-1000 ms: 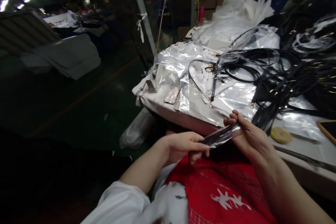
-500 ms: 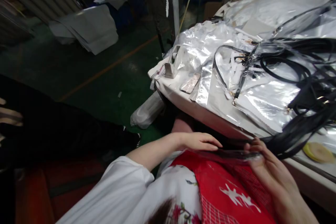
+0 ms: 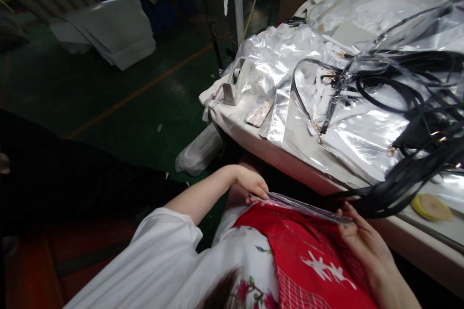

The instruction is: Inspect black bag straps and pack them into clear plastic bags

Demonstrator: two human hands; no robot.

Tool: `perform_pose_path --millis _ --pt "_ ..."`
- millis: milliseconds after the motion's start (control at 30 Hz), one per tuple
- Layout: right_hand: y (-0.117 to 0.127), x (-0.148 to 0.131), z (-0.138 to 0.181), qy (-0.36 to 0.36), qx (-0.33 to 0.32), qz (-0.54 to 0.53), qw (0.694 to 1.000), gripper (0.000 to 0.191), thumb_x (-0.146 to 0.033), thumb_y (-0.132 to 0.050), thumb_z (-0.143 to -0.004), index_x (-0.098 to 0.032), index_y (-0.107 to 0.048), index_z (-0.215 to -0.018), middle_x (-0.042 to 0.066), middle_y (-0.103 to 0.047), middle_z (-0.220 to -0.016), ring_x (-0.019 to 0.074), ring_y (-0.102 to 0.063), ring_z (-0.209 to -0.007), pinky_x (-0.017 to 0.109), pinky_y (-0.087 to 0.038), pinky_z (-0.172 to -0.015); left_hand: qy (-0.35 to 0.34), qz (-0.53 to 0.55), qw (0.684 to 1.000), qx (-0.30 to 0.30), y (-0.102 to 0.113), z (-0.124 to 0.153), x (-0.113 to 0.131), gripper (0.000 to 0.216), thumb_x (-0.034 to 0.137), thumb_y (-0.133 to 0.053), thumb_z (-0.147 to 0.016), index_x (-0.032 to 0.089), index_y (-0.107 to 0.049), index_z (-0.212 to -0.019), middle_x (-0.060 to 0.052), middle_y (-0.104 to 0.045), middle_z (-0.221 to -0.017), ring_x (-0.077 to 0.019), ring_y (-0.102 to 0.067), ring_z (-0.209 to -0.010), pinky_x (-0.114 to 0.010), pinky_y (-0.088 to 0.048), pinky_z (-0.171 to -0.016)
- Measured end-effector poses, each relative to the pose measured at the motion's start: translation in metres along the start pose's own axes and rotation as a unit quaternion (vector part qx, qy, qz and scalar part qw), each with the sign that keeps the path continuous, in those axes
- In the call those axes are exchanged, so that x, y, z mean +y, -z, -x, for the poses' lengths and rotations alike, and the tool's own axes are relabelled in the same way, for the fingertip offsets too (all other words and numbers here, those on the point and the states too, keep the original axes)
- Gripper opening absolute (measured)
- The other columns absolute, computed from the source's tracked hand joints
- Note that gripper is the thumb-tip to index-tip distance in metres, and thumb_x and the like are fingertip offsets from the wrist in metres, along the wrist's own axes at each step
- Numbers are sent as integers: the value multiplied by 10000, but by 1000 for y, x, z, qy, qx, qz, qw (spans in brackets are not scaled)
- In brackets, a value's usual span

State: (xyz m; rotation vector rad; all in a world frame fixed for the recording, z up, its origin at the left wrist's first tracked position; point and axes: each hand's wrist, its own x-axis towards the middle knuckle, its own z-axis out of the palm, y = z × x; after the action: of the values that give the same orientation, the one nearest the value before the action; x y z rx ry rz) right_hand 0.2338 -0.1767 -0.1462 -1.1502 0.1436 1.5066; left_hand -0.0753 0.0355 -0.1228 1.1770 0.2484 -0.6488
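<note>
A narrow transparent plastic bag (image 3: pixel 304 206), with something dark and strap-like inside, stretches across my lap just above the red apron (image 3: pixel 315 260). My left hand (image 3: pixel 252 183) pinches its left end, fingers bent round the edge. At the other end, my right hand (image 3: pixel 362 234) grips it between thumb and fingers. Just beyond the right hand, a thick bundle of black straps (image 3: pixel 384 198) hangs over the table's front edge. More black straps with gold-coloured clasps lie on plastic bags (image 3: pixel 366 140) on the table.
The white table (image 3: pixel 239 125) carries a phone (image 3: pixel 259 112), a tape dispenser (image 3: pixel 234 84), heaped plastic and a yellow tape roll (image 3: pixel 431 206). A wrapped roll (image 3: pixel 199 152) lies on the green floor. At left are another person's dark-clothed leg (image 3: pixel 90 174) and stacked white sheets (image 3: pixel 112 29).
My left hand has drawn back leftward and closed on the bag's left end. The bag now stretches straighter between both hands. My right hand keeps its hold, slightly lower.
</note>
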Motion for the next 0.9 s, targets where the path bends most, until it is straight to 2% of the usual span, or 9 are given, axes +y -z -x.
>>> perform_pose_path --millis 100,233,300,367,433,500,567,700,900 --pt "5 7 -2 -11 4 213 977 54 -225 -678 -818 -208 -700 -771 47 -732 -689 214 -729 -646 320 -625 -636 -24 25 999 3 -9 4 1 426 608 -693 -760 184 -673 -805 36 -504 -543 -126 -497 -509 -246 -452 -539" --pt "-20 3 14 87 39 541 836 274 -469 -724 -765 -231 -679 -638 38 -671 -556 239 -650 -547 359 -576 -625 -49 32 998 -16 -26 -8 14 443 614 -650 -802 183 -694 -892 50 -446 -556 -95 -422 -459 -235 -435 -512" --pt "-46 1 25 205 -9 595 777 254 -485 -726 -761 -248 -736 -851 61 -750 -853 265 -684 -804 381 -537 -838 -54 24 998 -30 -34 -18 25 451 617 -643 -806 179 -702 -896 50 -442 -561 -90 -409 -452 -235 -441 -506" --pt "-70 2 30 264 -137 612 733 361 -489 -667 -818 -257 -711 -1092 73 -700 -1170 283 -624 -1085 395 -440 -1007 -76 28 996 -32 -41 -26 38 451 613 -634 -816 177 -706 -907 47 -452 -571 -88 -411 -456 -234 -447 -508" --pt "-86 4 30 203 -269 602 724 393 -511 -550 -900 -213 -710 -1100 84 -718 -1090 275 -644 -1027 385 -470 -953 -101 32 994 -25 -44 -29 49 463 613 -617 -830 169 -709 -923 41 -469 -576 -89 -418 -456 -228 -433 -490" --pt "-90 5 27 126 -320 598 724 465 -545 -468 -934 -160 -729 -931 61 -719 -807 235 -664 -775 341 -523 -759 -92 17 995 -22 -42 -26 55 488 623 -593 -841 158 -710 -929 26 -510 -574 -100 -455 -453 -221 -409 -454" --pt "-89 4 25 100 -308 597 735 468 -552 -489 -924 -144 -716 -888 54 -710 -773 222 -650 -732 320 -515 -706 -47 -11 998 -44 -39 -21 56 500 626 -571 -854 151 -710 -927 5 -571 -571 -129 -528 -465 -234 -439 -458" --pt "-91 2 27 117 -249 614 740 416 -487 -654 -834 -164 -682 -1093 62 -739 -940 236 -666 -825 330 -513 -782 -3 -18 997 -76 -41 -24 47 462 568 -525 -907 144 -706 -872 -29 -655 -591 -171 -627 -519 -285 -533 -562" --pt "-118 13 35 75 -295 627 717 421 -490 -664 -829 -163 -659 -1094 74 -754 -957 275 -682 -885 344 -522 -807 -57 -16 998 17 -57 -58 45 443 474 -431 -982 133 -675 -839 -41 -689 -625 -141 -624 -505 -256 -521 -550"
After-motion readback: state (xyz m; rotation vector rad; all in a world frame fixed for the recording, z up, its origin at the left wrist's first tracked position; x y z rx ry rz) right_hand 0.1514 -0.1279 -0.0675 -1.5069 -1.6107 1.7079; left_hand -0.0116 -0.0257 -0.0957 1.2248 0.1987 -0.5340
